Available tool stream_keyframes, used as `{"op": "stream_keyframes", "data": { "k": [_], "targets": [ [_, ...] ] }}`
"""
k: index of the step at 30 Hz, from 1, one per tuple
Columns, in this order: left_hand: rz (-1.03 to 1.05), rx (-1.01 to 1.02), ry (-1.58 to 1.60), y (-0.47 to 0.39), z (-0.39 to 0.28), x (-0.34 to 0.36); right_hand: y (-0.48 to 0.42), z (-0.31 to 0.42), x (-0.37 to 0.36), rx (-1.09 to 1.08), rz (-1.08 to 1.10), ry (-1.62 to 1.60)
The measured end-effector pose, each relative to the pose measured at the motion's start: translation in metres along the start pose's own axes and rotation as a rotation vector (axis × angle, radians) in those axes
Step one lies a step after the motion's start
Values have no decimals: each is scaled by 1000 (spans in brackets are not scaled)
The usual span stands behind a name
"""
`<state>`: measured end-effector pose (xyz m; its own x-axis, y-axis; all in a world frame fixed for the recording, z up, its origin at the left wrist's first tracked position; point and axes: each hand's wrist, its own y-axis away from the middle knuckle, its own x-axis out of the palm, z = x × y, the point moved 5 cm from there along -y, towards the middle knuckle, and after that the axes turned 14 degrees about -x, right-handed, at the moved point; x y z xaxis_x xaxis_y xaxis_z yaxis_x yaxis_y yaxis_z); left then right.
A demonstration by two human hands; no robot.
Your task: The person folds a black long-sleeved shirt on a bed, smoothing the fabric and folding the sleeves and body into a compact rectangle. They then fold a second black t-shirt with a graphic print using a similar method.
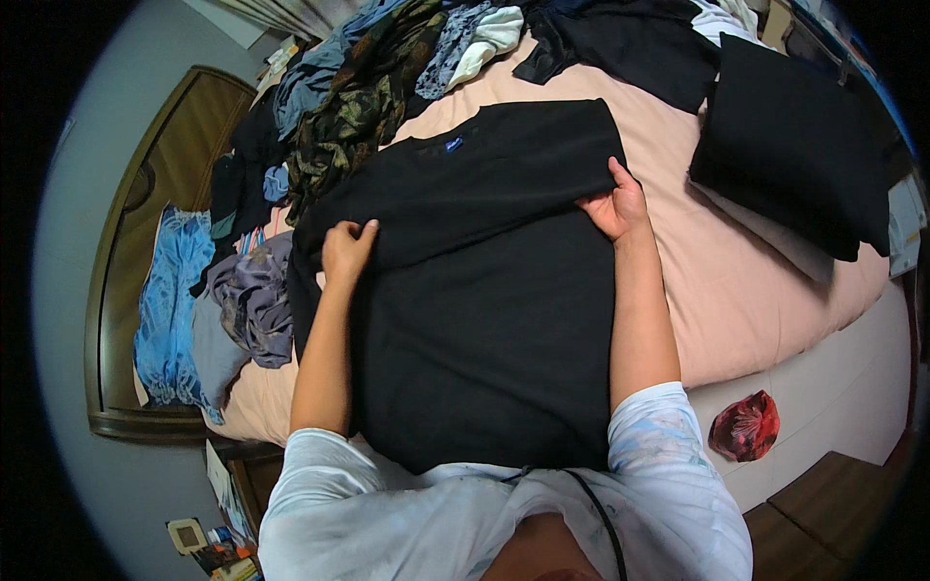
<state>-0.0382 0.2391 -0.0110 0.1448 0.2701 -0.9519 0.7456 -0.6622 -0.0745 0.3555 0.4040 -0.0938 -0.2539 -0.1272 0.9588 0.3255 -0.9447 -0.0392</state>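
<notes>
A black long-sleeved top (479, 327) lies spread before me, its neckline with a blue label pointing away from me and its lower part close to my body. One sleeve appears to run across the upper part between my hands. My left hand (347, 250) pinches the black fabric at the left side, thumb and fingers curled on it. On the right edge, my right hand (617, 203) holds the fabric, palm partly up, with the thumb on top and the fingertips hidden by the cloth.
The peach bedsheet (726, 305) lies under everything. Folded black garments (792, 152) are stacked at the right. Camouflage-patterned cloth (356, 109), a blue patterned cloth (174, 305) and other clothes lie along the far and left sides. A red bundle (745, 426) rests on the floor.
</notes>
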Motion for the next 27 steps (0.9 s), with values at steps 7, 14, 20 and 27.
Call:
{"op": "stream_keyframes", "data": {
  "k": [7,14,20,27],
  "targets": [
    [7,-260,270,-15,25,22,1,-1,-6,-5,-53,-1],
    [124,-69,932,-45,10,-5,-5,1,-12,-85,-86,4],
    [168,-242,403,-28,50,26,-3,-11,-2,-34,-85,-25],
    [-53,-361,616,23,15,44,18,7,13,70,68,53]
  ]
}}
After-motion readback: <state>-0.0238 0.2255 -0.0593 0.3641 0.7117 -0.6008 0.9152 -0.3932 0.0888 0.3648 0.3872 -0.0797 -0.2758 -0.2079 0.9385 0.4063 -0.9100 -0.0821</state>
